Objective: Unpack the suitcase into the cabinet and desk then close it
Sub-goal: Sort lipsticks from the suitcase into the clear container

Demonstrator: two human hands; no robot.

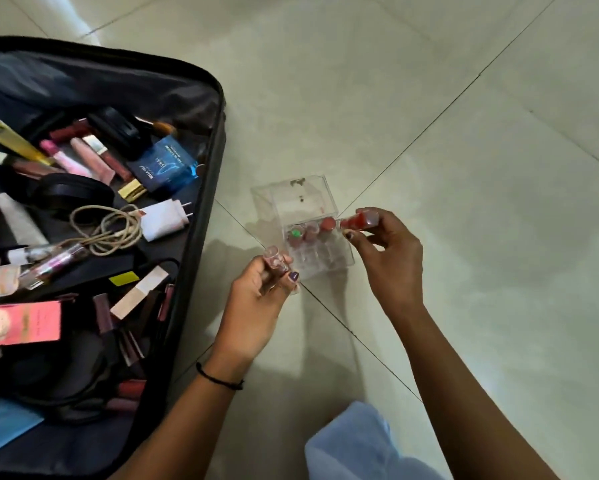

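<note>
On floor beside open suitcase (93,216): clear organizer (303,223) part-filled w/ lipsticks. Left hand (256,306) pinches clear tube (278,268), right hand (388,258) grips red lipstick (358,221). Step: sorting cosmetics. Next prob. slot red one upright into empty cell.

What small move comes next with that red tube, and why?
Probably the right hand lowers its red tube into a free slot of the clear organizer: three tubes already stand in it, and the tube hovers at its edge.
</note>
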